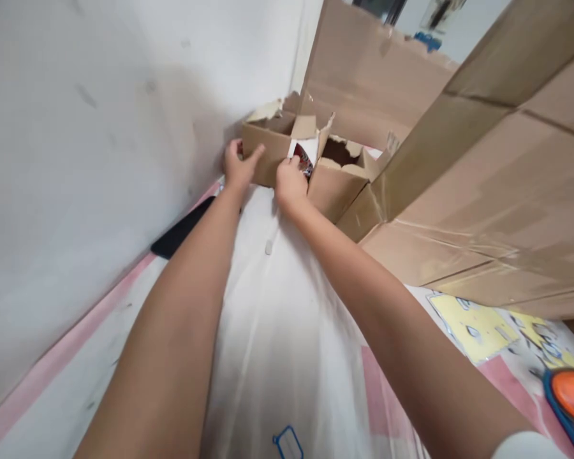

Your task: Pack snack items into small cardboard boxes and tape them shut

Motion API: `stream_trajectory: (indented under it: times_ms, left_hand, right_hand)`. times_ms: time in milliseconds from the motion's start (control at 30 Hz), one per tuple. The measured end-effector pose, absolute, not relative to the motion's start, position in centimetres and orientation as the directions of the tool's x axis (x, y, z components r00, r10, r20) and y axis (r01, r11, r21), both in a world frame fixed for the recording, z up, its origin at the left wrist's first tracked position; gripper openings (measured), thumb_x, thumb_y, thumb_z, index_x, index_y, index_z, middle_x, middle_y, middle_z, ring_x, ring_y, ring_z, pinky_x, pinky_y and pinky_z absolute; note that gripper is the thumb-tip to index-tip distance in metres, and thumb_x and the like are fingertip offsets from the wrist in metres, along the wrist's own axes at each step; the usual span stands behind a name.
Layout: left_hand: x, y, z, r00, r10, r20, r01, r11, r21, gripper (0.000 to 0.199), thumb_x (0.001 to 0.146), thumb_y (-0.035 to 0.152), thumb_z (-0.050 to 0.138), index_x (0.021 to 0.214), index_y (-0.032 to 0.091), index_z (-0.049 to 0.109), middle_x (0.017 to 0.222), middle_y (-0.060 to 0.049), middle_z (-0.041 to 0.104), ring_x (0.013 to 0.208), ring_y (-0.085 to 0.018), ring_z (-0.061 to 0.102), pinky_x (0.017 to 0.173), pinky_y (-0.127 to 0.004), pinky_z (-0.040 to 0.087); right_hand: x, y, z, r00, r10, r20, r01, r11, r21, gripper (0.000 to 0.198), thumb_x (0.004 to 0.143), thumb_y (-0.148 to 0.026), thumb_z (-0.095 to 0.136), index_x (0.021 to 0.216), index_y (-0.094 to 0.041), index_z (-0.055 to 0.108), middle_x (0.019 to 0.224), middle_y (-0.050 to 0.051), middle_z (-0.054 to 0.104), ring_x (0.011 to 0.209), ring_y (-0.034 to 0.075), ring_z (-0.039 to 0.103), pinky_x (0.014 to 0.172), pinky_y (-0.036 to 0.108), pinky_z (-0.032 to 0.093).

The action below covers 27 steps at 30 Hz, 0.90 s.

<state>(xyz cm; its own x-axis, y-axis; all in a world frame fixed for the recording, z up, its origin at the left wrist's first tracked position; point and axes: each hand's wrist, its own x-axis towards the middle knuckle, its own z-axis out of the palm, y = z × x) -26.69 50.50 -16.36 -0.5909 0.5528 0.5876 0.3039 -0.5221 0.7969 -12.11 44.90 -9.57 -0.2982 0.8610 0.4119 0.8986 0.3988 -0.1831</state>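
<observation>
Head view, cardboard box [272, 152] between left hand [239, 166] and right hand [291, 183]; both gripping it

**One white sleeve [529, 447], the rest bare**

Your right arm [392, 319] wears plain white fabric, its hem curving smoothly around the limb at the lower right corner. Past that hem you are bare through the wrist to your right hand [291, 182]. Your left arm [167, 338] is bare along all that shows, and your left hand [239, 169] is ungloved, its finer details blurred.
</observation>
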Motion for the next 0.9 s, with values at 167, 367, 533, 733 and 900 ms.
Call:
stream_trajectory:
  times_ms: [167,367,533,733,900]
  left_hand:
    - [-26.6,48.4,-13.6,-0.606,0.524,0.598,0.259,-0.582,0.771,0.040,0.088,0.057,0.068,0.091,0.020,0.054,0.086,0.000,0.060,0.084,-0.014,0.063,0.083,-0.029,0.048]
    - [-23.5,35.1,-7.1,-0.694,0.427,0.579,0.269,-0.593,0.759,0.033,0.096,0.049,0.061,0.086,0.018,0.057,0.082,0.002,0.057,0.083,-0.013,0.054,0.086,-0.028,0.043]
    - [-20.4,23.1,-5.7,-0.825,0.339,0.452,0.215,-0.551,0.806,0.046,0.107,0.051,0.032,0.091,0.014,0.055,0.083,0.002,0.057,0.082,-0.010,0.050,0.086,-0.027,0.043]
    - [-13.6,12.7,-8.2,-0.811,0.517,0.275,-0.010,-0.481,0.877,0.056,0.099,0.065,0.036,0.101,0.015,0.062,0.097,-0.005,0.069,0.091,-0.017,0.065,0.083,-0.030,0.050]
    - [-7.5,10.0,-8.4,-0.659,0.728,0.188,-0.152,-0.374,0.915,0.046,0.098,0.057,0.051,0.102,0.014,0.067,0.103,-0.007,0.070,0.093,-0.018,0.066,0.085,-0.033,0.055]
  right_hand:
    - [-9.6,43.1,-10.6,-0.396,0.775,0.493,0.747,0.584,-0.318,0.032,0.094,-0.002,0.039,0.120,-0.013,0.054,0.132,0.016,0.047,0.110,0.024,0.060,0.100,0.045,0.051]
    - [-7.0,30.6,-6.9,-0.471,0.689,0.551,0.575,0.713,-0.401,0.020,0.093,-0.008,0.043,0.105,-0.017,0.056,0.120,0.015,0.053,0.111,0.027,0.055,0.098,0.039,0.049]
    - [0.7,16.8,-1.7,-0.496,0.578,0.648,0.362,0.816,-0.451,0.016,0.094,-0.013,0.043,0.100,-0.020,0.057,0.110,0.011,0.055,0.097,0.023,0.057,0.088,0.035,0.050]
    - [20.5,7.6,3.8,-0.444,0.508,0.738,0.378,0.853,-0.359,0.023,0.085,-0.005,0.047,0.090,-0.022,0.061,0.093,0.006,0.061,0.088,0.021,0.059,0.078,0.035,0.048]
    - [33.9,6.3,10.1,-0.178,0.384,0.906,0.538,0.809,-0.237,0.017,0.081,-0.008,0.058,0.080,-0.025,0.062,0.088,0.007,0.065,0.087,0.024,0.063,0.074,0.038,0.049]
